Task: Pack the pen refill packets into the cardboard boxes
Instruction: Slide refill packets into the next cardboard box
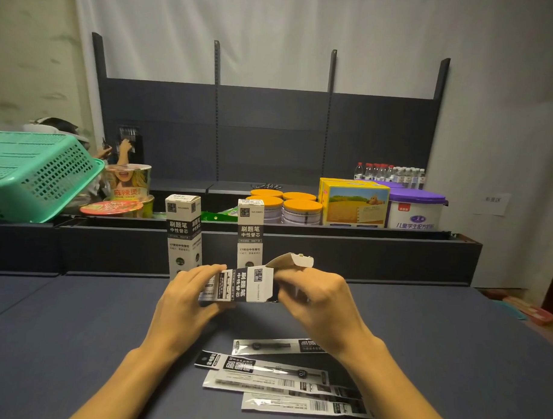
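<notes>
The room is dim, lit softly from overhead, so the pale wall (275, 33) reads grey and the corners fall into dark vignette. The dark table (76, 343) takes only faint, soft-edged shadows. The wide lens bows straight lines near the edges, the picture looks a little grainy, and print on the far water bottles (390, 175) is too soft to read.

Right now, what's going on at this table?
A person is holding a box sideways above the table; the left hand grips its body and the right hand works at its open flap end. Four refill packets lie loose on the table nearer the person. Two more boxes stand upright behind.
</notes>
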`<act>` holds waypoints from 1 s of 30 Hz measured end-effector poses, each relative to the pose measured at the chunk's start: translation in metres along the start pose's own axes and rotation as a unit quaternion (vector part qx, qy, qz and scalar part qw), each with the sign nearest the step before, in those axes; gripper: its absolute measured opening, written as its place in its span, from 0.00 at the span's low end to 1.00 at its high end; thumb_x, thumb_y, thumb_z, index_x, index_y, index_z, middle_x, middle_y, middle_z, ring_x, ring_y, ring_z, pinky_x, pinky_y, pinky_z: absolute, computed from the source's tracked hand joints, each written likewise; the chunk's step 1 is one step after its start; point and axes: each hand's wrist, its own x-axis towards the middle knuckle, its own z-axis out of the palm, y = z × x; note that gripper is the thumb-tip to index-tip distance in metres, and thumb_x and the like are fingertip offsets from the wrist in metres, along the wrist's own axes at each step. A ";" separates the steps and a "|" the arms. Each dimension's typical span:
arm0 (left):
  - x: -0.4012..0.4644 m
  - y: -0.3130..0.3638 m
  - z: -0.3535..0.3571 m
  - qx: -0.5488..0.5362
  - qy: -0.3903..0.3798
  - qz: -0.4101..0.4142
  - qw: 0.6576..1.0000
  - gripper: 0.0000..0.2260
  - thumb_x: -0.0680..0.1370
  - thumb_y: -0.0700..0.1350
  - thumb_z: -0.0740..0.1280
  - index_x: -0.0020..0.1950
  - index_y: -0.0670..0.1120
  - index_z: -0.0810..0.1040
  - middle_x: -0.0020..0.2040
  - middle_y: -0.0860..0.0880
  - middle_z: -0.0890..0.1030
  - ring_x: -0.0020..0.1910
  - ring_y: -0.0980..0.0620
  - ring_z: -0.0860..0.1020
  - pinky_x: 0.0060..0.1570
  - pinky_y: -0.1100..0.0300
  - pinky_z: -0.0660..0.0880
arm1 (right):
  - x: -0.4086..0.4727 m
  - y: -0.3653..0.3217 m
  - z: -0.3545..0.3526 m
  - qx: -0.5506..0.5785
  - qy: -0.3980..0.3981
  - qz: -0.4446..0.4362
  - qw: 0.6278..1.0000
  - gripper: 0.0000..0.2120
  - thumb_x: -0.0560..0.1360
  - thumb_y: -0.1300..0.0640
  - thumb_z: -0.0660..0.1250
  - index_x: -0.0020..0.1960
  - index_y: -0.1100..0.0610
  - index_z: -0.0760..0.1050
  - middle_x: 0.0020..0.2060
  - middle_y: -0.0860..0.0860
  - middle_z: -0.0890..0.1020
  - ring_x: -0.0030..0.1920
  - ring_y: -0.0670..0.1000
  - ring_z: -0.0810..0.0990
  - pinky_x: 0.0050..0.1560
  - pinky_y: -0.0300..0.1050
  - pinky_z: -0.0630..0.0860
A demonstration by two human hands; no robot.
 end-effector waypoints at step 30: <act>0.000 0.002 -0.002 0.011 0.016 -0.045 0.999 0.28 0.67 0.53 0.76 0.64 0.49 0.75 0.55 0.49 0.80 0.49 0.50 0.75 0.46 0.50 0.76 | -0.009 0.036 -0.042 0.009 -0.368 0.372 0.852 0.12 0.73 0.46 0.72 0.53 0.49 0.81 0.44 0.46 0.82 0.43 0.43 0.80 0.40 0.31 0.71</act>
